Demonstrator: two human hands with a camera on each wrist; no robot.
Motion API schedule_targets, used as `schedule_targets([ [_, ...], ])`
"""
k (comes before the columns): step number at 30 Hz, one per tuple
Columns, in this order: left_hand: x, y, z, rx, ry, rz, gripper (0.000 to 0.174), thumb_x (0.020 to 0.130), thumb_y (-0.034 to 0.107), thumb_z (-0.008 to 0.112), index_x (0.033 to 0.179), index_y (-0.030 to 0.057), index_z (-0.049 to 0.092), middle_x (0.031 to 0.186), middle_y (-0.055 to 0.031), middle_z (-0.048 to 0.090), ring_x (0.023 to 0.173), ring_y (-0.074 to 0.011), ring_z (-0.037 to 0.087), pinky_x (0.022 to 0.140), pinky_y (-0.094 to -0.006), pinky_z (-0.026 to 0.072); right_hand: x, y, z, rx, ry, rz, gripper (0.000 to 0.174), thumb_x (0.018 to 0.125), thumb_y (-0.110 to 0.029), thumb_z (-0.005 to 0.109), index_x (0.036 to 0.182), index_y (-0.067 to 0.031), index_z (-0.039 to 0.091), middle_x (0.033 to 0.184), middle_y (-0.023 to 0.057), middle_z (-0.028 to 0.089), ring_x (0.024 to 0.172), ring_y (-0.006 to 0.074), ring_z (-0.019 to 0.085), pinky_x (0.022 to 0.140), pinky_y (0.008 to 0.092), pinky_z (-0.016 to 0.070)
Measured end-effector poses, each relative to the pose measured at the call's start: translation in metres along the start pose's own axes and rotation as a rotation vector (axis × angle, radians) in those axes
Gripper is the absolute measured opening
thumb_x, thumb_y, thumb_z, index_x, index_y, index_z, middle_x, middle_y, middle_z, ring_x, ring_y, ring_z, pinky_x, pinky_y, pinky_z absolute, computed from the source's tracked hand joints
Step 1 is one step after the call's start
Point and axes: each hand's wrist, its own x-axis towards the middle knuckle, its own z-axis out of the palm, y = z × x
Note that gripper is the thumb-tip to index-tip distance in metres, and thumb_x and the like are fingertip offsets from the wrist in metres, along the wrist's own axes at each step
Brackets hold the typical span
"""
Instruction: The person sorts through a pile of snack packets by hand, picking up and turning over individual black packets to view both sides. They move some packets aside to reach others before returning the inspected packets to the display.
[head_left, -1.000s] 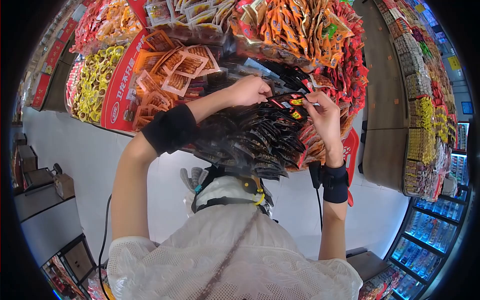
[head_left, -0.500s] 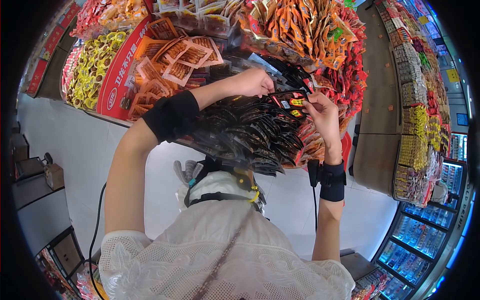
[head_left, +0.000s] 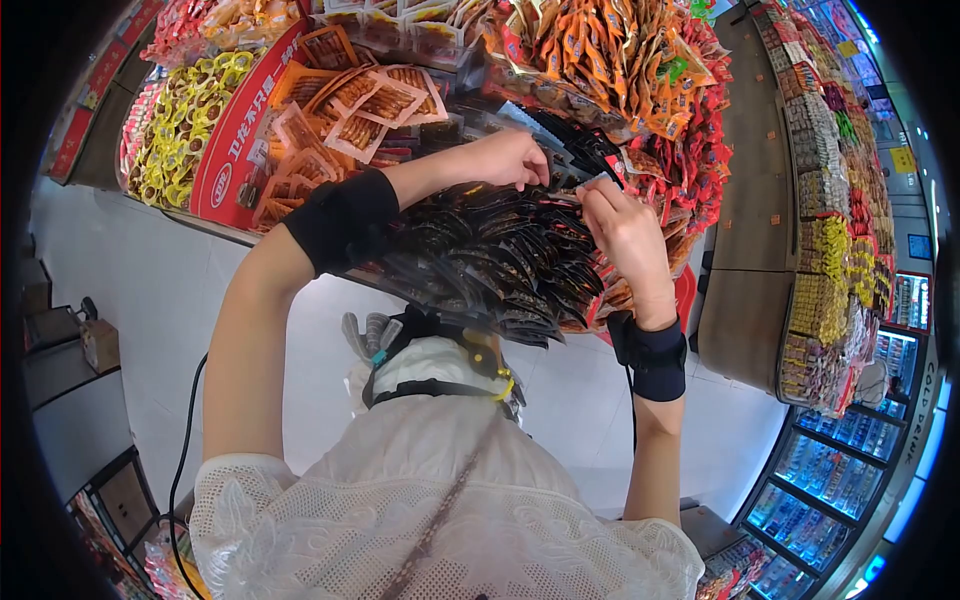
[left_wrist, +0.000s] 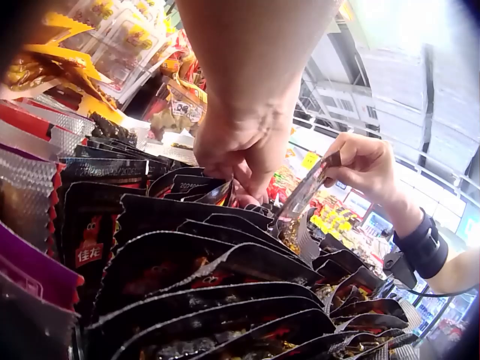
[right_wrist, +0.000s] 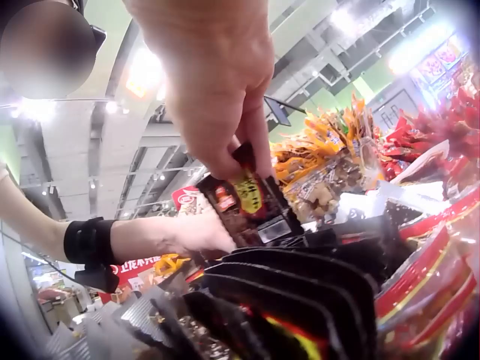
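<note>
In the head view my right hand (head_left: 627, 235) is over the right side of a tight row of black snack packets (head_left: 500, 255). Its thumb and fingers pinch the top of one black snack packet (right_wrist: 255, 210), whose yellow and red label shows in the right wrist view. This packet stands upright, its lower edge close over the row. My left hand (head_left: 507, 160) is at the back of the same row, fingers bent down. In the left wrist view its fingertips (left_wrist: 249, 199) are among the packet tops, beside an upright packet; I cannot tell whether they pinch it.
Orange-wrapped snack packs (head_left: 380, 105) lie left of the row behind a red sign board (head_left: 240, 140). Piles of orange packets (head_left: 590, 60) and red packets (head_left: 700, 150) rise behind and to the right. Another stocked shelf (head_left: 750, 230) stands across the aisle on the right.
The right hand has turned, back upward, and lowered its packet from a flat, label-up pose to upright at the row. The left hand has left the packet's edge and its fingers have dropped towards the row.
</note>
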Motion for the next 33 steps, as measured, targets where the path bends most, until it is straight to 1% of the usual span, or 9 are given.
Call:
schedule_targets([
  [4,-0.001,0.001,0.000,0.001,-0.001,0.018,0.015,0.076,0.007,0.058,0.089,0.0012,0.064,0.071,-0.0079,0.062,0.058,-0.0122,0.059,0.044,-0.0264,0.0443,0.001,-0.010,0.000,-0.033,-0.026,0.063,0.009,0.071,-0.003,0.057,0.076,-0.0032,0.049,0.075,0.0083,0.047,0.059,0.0237,0.056,0.051,0.0353,0.0453],
  [10,-0.001,0.002,-0.001,-0.006,0.002,-0.010,0.016,0.076,0.007,0.057,0.089,0.0008,0.064,0.073,-0.0090,0.063,0.061,-0.0123,0.061,0.044,-0.0262,0.0446,0.004,-0.006,0.011,0.066,-0.058,-0.120,0.009,0.071,-0.001,0.056,0.074,-0.0026,0.049,0.074,0.0091,0.047,0.062,0.0255,0.056,0.055,0.0354,0.0453],
  [13,0.000,-0.002,0.000,-0.028,0.001,-0.001,0.016,0.076,0.006,0.057,0.089,0.0008,0.064,0.073,-0.0091,0.063,0.061,-0.0125,0.061,0.044,-0.0260,0.0442,0.008,0.000,0.008,0.229,-0.076,-0.044,0.007,0.071,-0.001,0.057,0.075,-0.0018,0.051,0.075,0.0107,0.051,0.068,0.0284,0.056,0.058,0.0364,0.0450],
  [16,0.000,-0.004,0.002,-0.041,0.012,0.021,0.016,0.076,0.006,0.057,0.089,0.0008,0.064,0.074,-0.0092,0.063,0.061,-0.0130,0.061,0.045,-0.0263,0.0442,0.008,0.010,0.018,0.328,-0.096,0.184,0.007,0.071,-0.002,0.058,0.077,-0.0022,0.055,0.077,0.0122,0.054,0.070,0.0308,0.056,0.058,0.0378,0.0446],
  [20,0.001,-0.011,0.005,-0.048,0.035,0.092,0.015,0.076,0.005,0.057,0.088,0.0007,0.064,0.074,-0.0097,0.063,0.060,-0.0137,0.061,0.048,-0.0276,0.0451,0.007,0.016,0.036,0.344,-0.125,0.148,0.007,0.071,-0.004,0.060,0.077,-0.0036,0.058,0.077,0.0115,0.057,0.070,0.0318,0.057,0.058,0.0383,0.0450],
  [26,-0.001,-0.003,0.003,-0.022,0.036,0.056,0.015,0.075,0.005,0.057,0.088,-0.0001,0.063,0.073,-0.0099,0.063,0.059,-0.0143,0.061,0.052,-0.0278,0.0460,0.002,0.013,0.044,0.217,-0.176,0.205,0.006,0.070,-0.008,0.062,0.076,-0.0067,0.063,0.076,0.0089,0.061,0.069,0.0293,0.059,0.060,0.0365,0.0466],
  [29,-0.004,-0.001,0.004,-0.037,0.037,0.002,0.015,0.075,0.006,0.058,0.088,0.0013,0.064,0.076,-0.0105,0.064,0.063,-0.0164,0.062,0.057,-0.0288,0.0472,-0.002,0.013,0.044,0.285,-0.117,0.248,0.007,0.070,-0.007,0.063,0.077,-0.0072,0.064,0.077,0.0081,0.062,0.070,0.0279,0.059,0.061,0.0349,0.0469],
  [31,-0.007,-0.003,0.009,0.072,0.092,0.082,0.014,0.076,0.007,0.058,0.088,0.0031,0.064,0.079,-0.0113,0.064,0.068,-0.0205,0.062,0.062,-0.0311,0.0476,-0.004,0.011,0.039,0.381,-0.069,0.330,0.009,0.069,-0.004,0.063,0.078,-0.0055,0.064,0.077,0.0078,0.061,0.071,0.0275,0.059,0.061,0.0329,0.0466],
  [33,-0.012,0.000,0.013,0.169,0.141,0.111,0.014,0.076,0.008,0.057,0.088,0.0047,0.064,0.082,-0.0119,0.064,0.074,-0.0243,0.062,0.067,-0.0332,0.0474,-0.006,0.009,0.041,0.270,-0.114,0.268,0.010,0.070,-0.005,0.063,0.079,-0.0054,0.064,0.078,0.0077,0.062,0.072,0.0265,0.059,0.062,0.0319,0.0466],
])
